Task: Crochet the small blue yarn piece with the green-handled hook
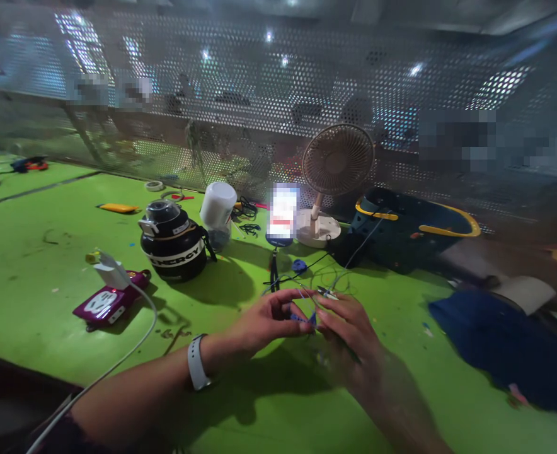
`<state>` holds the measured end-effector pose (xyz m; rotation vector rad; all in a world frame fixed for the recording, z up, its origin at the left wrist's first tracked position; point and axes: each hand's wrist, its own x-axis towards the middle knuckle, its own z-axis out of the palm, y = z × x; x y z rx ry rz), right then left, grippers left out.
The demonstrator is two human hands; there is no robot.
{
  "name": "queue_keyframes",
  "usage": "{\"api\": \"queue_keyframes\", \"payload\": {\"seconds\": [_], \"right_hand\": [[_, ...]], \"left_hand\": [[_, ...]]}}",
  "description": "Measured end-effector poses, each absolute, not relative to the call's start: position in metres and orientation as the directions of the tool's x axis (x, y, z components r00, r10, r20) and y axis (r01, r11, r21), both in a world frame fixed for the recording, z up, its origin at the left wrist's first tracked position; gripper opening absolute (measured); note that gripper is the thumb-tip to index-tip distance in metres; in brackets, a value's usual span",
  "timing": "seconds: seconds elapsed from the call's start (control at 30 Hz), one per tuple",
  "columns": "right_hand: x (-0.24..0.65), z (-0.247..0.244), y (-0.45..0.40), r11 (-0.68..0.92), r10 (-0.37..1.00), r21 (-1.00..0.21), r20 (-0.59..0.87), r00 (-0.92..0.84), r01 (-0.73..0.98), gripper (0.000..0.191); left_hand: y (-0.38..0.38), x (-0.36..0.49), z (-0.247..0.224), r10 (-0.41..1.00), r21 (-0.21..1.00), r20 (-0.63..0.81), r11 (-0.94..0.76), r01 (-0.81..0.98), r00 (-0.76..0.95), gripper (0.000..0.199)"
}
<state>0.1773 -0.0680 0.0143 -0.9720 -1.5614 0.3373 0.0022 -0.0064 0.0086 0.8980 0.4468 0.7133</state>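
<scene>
Pinched in the fingertips of my left hand [271,321] is a small piece of blue crochet work [310,318], with a yarn strand running up over the raised index finger. My right hand [351,325] is closed at the same spot, its fingertips meeting the piece. It grips a thin tool that looks like a crochet hook, mostly hidden by the fingers. Just past the hands lies a small round blue crocheted piece [299,266]. Pale yarn [363,243] trails from the dark green basket [401,243] towards my hands. A small silvery object [327,293] shows behind my right fingers.
Behind my hands stand a lit phone [281,217], a fan [338,161] and a white-topped container [218,205]. To the left are a black bottle [174,243], a purple power strip [111,306] with a white cable and a yellow cutter [118,208]. Dark blue cloth [505,347] lies right.
</scene>
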Motion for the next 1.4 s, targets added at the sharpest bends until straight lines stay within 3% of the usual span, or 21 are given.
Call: {"api": "queue_keyframes", "payload": {"seconds": [0.13, 0.3, 0.53, 0.63, 0.77, 0.97, 1.1, 1.23, 1.4], "right_hand": [[0.173, 0.016, -0.068, 0.569, 0.79, -0.787, 0.604, 0.107, 0.24, 0.026], [0.174, 0.013, -0.07, 0.338, 0.892, -0.94, 0.339, 0.299, 0.057, 0.007], [0.18, 0.007, -0.067, 0.286, 0.911, -0.958, 0.263, 0.316, -0.027, 0.015], [0.18, 0.007, -0.066, 0.285, 0.909, -0.956, 0.247, 0.336, -0.068, 0.017], [0.18, 0.01, -0.067, 0.311, 0.914, -0.95, 0.292, 0.282, -0.023, 0.013], [0.184, 0.013, -0.067, 0.347, 0.901, -0.935, 0.356, 0.247, 0.079, 0.009], [0.188, 0.008, -0.065, 0.455, 0.863, -0.876, 0.478, 0.164, 0.162, 0.01], [0.19, 0.01, -0.063, 0.583, 0.786, -0.77, 0.615, 0.06, 0.26, 0.02], [0.186, 0.017, -0.059, 0.682, 0.628, -0.508, 0.775, -0.066, 0.526, 0.021]], "left_hand": [[-0.006, 0.002, 0.01, 0.74, 0.842, -0.087, 0.413, -0.348, 0.667, 0.05], [0.0, 0.001, 0.009, 0.772, 0.83, -0.12, 0.423, -0.364, 0.624, 0.051], [0.0, -0.004, 0.012, 0.741, 0.769, -0.073, 0.468, -0.435, 0.668, 0.087], [-0.001, -0.005, 0.013, 0.746, 0.754, -0.096, 0.487, -0.442, 0.659, 0.083], [-0.002, -0.004, 0.015, 0.798, 0.764, -0.087, 0.437, -0.474, 0.596, 0.071], [-0.002, -0.004, 0.018, 0.811, 0.812, -0.004, 0.344, -0.471, 0.585, 0.085], [0.0, -0.004, 0.013, 0.791, 0.841, 0.052, 0.295, -0.454, 0.61, 0.085], [0.002, -0.005, 0.01, 0.811, 0.902, 0.122, 0.15, -0.405, 0.572, 0.083], [-0.001, -0.006, 0.009, 0.84, 0.953, 0.302, -0.253, -0.168, 0.45, 0.088]]}}
